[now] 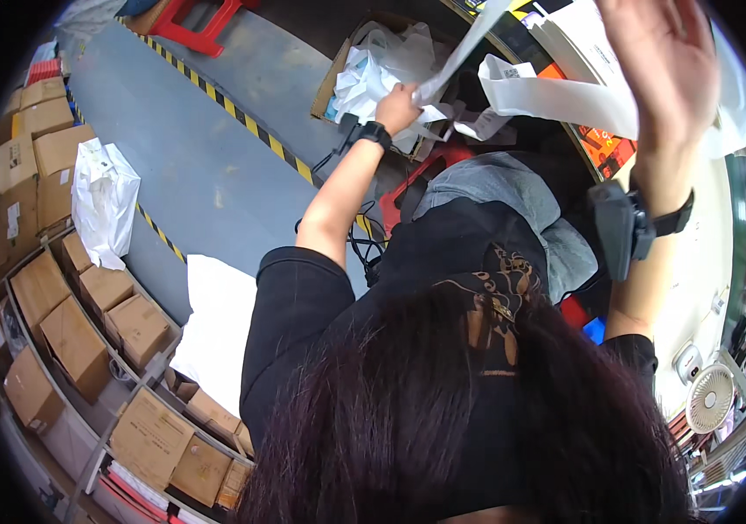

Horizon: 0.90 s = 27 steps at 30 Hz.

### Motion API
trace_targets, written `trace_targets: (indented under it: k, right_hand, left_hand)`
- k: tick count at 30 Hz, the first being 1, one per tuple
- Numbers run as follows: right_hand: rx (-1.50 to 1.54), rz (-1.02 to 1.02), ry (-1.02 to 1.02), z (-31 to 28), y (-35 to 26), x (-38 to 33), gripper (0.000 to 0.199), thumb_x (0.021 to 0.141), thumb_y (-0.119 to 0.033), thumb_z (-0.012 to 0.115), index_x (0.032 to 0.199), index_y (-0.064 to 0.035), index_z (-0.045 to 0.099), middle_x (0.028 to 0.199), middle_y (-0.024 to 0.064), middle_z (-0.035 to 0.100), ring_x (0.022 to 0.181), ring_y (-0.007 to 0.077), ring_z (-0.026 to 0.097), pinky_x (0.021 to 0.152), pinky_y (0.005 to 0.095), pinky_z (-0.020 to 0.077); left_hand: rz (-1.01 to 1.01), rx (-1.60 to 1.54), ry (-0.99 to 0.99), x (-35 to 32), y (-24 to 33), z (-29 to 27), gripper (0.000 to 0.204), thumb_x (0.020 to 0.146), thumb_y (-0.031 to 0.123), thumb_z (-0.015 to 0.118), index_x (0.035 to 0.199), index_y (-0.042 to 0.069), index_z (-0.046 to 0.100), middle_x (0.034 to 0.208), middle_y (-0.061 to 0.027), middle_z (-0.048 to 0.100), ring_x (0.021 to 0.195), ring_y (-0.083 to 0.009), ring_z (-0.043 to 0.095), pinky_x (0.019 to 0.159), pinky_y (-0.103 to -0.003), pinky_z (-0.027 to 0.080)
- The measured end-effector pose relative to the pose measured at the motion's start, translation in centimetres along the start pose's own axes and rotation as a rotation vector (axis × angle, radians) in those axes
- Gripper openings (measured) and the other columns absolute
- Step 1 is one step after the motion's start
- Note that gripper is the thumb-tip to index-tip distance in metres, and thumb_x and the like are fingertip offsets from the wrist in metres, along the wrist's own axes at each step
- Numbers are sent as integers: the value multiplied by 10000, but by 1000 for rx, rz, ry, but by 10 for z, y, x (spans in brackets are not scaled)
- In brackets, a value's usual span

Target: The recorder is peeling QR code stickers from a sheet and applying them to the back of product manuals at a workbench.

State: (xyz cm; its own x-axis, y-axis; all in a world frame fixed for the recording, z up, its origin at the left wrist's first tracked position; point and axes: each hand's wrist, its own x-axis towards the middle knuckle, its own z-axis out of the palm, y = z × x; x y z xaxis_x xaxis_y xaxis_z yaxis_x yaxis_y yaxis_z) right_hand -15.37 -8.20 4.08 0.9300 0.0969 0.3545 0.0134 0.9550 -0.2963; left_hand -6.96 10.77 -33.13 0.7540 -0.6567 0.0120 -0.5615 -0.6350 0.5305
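Note:
My left hand (pixel 399 109) reaches forward over a cardboard box, its fingers closed on a long white paper strip (pixel 464 52) that runs up to the top edge. To the right, my right hand (pixel 665 74) is raised close to the camera, palm showing and fingers stretched upward. Its fingertips are cut off by the frame, and I see nothing in it. Beside it a white label strip (pixel 565 103) with printed labels curls across the table edge. The open cardboard box (pixel 331 92) holds crumpled white paper and clear plastic.
A red plastic stool (pixel 189 31) stands at the far left. Shelves of brown cartons (pixel 76 345) line the left, with a white plastic bag (pixel 104 196) beside them. A small fan (pixel 710 397) sits at right on the pale table (pixel 700 288). Black cables (pixel 368 253) hang near my left arm.

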Motion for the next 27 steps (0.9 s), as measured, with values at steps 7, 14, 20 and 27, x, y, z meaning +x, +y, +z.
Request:
trace_targets:
  k: [7, 14, 20, 27]
  right_hand:
    - [-157, -36, 329, -6, 25, -34, 466, 915, -248, 378, 1322, -33, 307, 1338, 214, 330, 1144, 311, 449, 1048, 378, 263]
    - [-32, 19, 278, -25, 35, -65, 518, 915, -262, 351, 1351, -18, 214, 1369, 246, 245, 1160, 370, 410, 1037, 419, 287]
    - [-593, 176, 486, -21, 53, -83, 515, 883, -197, 414, 1346, -30, 260, 1335, 244, 315, 1146, 323, 432, 988, 381, 340]
    - [-1224, 252, 735, -26, 99, -101, 573, 795, -34, 538, 1327, -36, 323, 1361, 142, 337, 1155, 244, 442, 987, 344, 322]
  left_hand:
    - [-60, 190, -743, 10, -28, 67, 303, 698, 214, 602, 938, 30, 618, 960, -219, 604, 858, -311, 603, 728, -413, 475]
    - [-645, -1313, -549, 24, -79, 76, 183, 753, 143, 534, 863, 12, 601, 854, -146, 611, 766, -292, 599, 707, -421, 486]
    - [-850, -1180, 812, 47, -125, 34, 455, 756, 276, 586, 1078, -24, 471, 1092, -171, 493, 990, -306, 496, 853, -419, 415]
    - [-419, 60, -338, 0, -110, 72, 824, 755, 479, 545, 1361, 29, 213, 1421, -182, 176, 1292, -319, 237, 1036, -392, 246]
